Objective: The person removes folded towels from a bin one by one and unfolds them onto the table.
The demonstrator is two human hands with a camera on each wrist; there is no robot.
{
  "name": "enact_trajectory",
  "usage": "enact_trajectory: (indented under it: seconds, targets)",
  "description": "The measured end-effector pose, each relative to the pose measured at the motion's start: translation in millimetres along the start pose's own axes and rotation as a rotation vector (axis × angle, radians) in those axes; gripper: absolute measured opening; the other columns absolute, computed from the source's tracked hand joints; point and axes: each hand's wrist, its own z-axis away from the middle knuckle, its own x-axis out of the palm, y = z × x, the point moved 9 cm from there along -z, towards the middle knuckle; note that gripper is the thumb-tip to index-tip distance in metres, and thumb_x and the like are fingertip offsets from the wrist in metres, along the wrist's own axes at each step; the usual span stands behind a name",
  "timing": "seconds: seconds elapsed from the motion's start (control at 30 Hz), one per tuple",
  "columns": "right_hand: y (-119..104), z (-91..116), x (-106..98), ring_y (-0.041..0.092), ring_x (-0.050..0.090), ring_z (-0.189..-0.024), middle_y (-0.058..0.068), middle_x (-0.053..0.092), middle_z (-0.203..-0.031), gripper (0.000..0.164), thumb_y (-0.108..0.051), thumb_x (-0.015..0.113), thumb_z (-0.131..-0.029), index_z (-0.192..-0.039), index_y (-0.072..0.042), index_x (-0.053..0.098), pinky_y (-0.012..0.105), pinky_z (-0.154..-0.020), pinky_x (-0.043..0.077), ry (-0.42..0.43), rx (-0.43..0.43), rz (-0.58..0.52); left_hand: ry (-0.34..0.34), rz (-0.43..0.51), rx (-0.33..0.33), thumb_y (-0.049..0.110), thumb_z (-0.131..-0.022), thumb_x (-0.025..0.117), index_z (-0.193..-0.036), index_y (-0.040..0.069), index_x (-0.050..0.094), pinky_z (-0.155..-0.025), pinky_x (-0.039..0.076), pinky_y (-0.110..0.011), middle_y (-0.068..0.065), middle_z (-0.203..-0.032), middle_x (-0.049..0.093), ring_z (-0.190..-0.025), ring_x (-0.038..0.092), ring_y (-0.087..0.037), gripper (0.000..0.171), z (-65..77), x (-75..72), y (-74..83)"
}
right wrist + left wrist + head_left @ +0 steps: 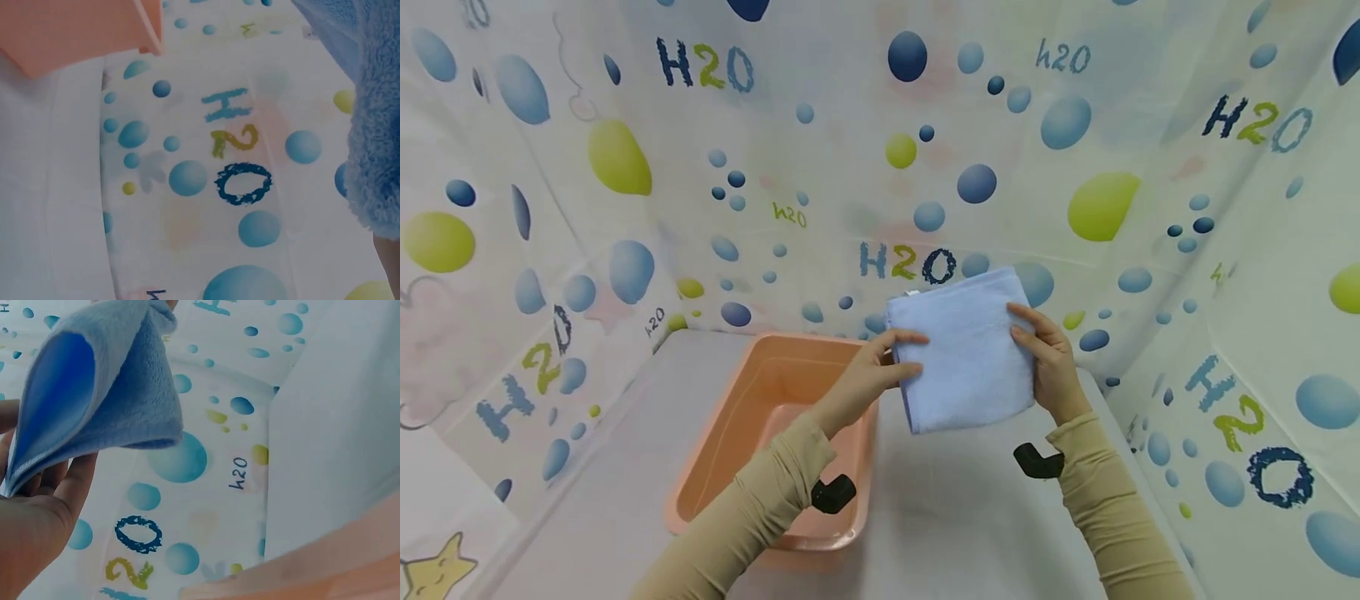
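A light blue towel (966,358), folded into a square, is held up above the white surface between both hands. My left hand (880,367) pinches its left edge, with two fingertips showing on the near face. On the opposite edge my right hand (1048,354) grips it in the same way. In the left wrist view the folded towel (125,381) gapes in a loop over the left hand (44,519). The right wrist view shows a fluffy fold of the towel (378,125), with most of the right hand hidden.
A peach plastic basin (700,450) stands on the white tabletop (955,517), left of the towel and partly under my left forearm. Curtains (820,150) printed with bubbles and H2O lettering rise behind and on both sides. Black bands (1037,461) sit at both wrists.
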Motion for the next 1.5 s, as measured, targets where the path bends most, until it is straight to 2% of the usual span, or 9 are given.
enact_trajectory:
  seconds: [0.27,0.43,0.57,0.77,1.0,1.17,1.3,1.4,1.5]
  targets:
    - [31,8,-25,0.011,0.037,-0.123,-0.005,0.037,-0.141,0.037,-0.016,0.051,-0.095,-0.133,-0.02,0.052,0.022,-0.092,0.041,0.036,0.167,0.102,0.209,0.102,-0.116,0.01,-0.087,0.062,-0.127,0.022,0.051,-0.1,0.043,-0.044,-0.005,-0.142,0.037,-0.119,0.047,-0.026,0.044,-25.5,0.3,-13.7]
    - [50,17,-38,0.009,0.036,-0.124,0.0,0.023,-0.151,0.045,-0.017,0.048,-0.097,-0.141,-0.018,0.041,0.019,-0.091,0.042,0.033,0.216,0.144,0.29,0.069,-0.182,0.009,-0.086,0.062,-0.126,0.023,0.054,-0.099,0.042,-0.045,-0.007,-0.139,0.04,-0.116,0.047,-0.027,0.043,-36.9,5.5,-23.3]
    - [64,23,-49,0.008,0.038,-0.12,0.004,0.022,-0.151,0.05,-0.014,0.049,-0.096,-0.144,-0.02,0.036,0.016,-0.088,0.044,0.042,0.25,0.179,0.347,0.045,-0.219,0.009,-0.085,0.061,-0.126,0.024,0.055,-0.101,0.039,-0.049,-0.007,-0.145,0.037,-0.121,0.045,-0.029,0.044,-44.5,11.1,-31.8]
    - [80,26,-67,0.007,0.04,-0.119,0.004,0.025,-0.151,0.054,-0.016,0.056,-0.093,-0.143,-0.023,0.038,0.014,-0.085,0.045,0.116,0.28,0.241,0.441,0.069,-0.249,0.006,-0.083,0.059,-0.123,0.026,0.058,-0.111,0.028,-0.05,-0.002,-0.151,0.032,-0.137,0.032,-0.028,0.045,-62.6,20.2,-47.8]
    - [99,31,-86,0.011,0.035,-0.126,0.0,0.024,-0.154,0.055,-0.019,0.059,-0.091,-0.142,-0.023,0.039,0.012,-0.087,0.041,0.191,0.33,0.297,0.465,0.031,-0.217,0.001,-0.081,0.056,-0.125,0.023,0.057,-0.112,0.027,-0.05,-0.005,-0.151,0.033,-0.139,0.031,-0.029,0.049,-77.5,28.9,-64.2]
    - [117,41,-98,0.017,0.032,-0.134,-0.001,0.025,-0.154,0.057,-0.019,0.062,-0.089,-0.141,-0.023,0.041,0.021,-0.099,0.036,0.231,0.367,0.332,0.468,-0.008,-0.28,0.002,-0.082,0.055,-0.126,0.026,0.056,-0.105,0.03,-0.06,-0.006,-0.151,0.034,-0.135,0.036,-0.033,0.05,-77.8,31.4,-89.9]
    - [137,54,-107,0.018,0.03,-0.137,-0.002,0.026,-0.154,0.057,-0.016,0.063,-0.088,-0.141,-0.021,0.042,0.035,-0.11,0.029,0.278,0.404,0.322,0.48,-0.068,-0.284,-0.003,-0.08,0.052,-0.126,0.02,0.057,-0.107,0.03,-0.056,-0.007,-0.149,0.038,-0.136,0.036,-0.033,0.051,-77.9,35.3,-108.1]
    - [155,66,-111,0.019,0.029,-0.137,-0.002,0.026,-0.154,0.057,-0.013,0.063,-0.088,-0.141,-0.02,0.042,0.039,-0.111,0.026,0.305,0.446,0.303,0.506,-0.144,-0.244,-0.009,-0.076,0.048,-0.123,0.013,0.059,-0.11,0.031,-0.047,-0.011,-0.144,0.044,-0.136,0.036,-0.031,0.054,-77.4,37.5,-116.0]
    - [167,78,-111,0.019,0.027,-0.139,-0.001,0.026,-0.155,0.058,-0.011,0.063,-0.087,-0.141,-0.019,0.042,0.038,-0.113,0.024,0.317,0.476,0.298,0.528,-0.216,-0.236,-0.012,-0.072,0.043,-0.121,0.012,0.061,-0.11,0.033,-0.044,-0.013,-0.139,0.049,-0.134,0.04,-0.031,0.057,-75.0,40.2,-125.2]
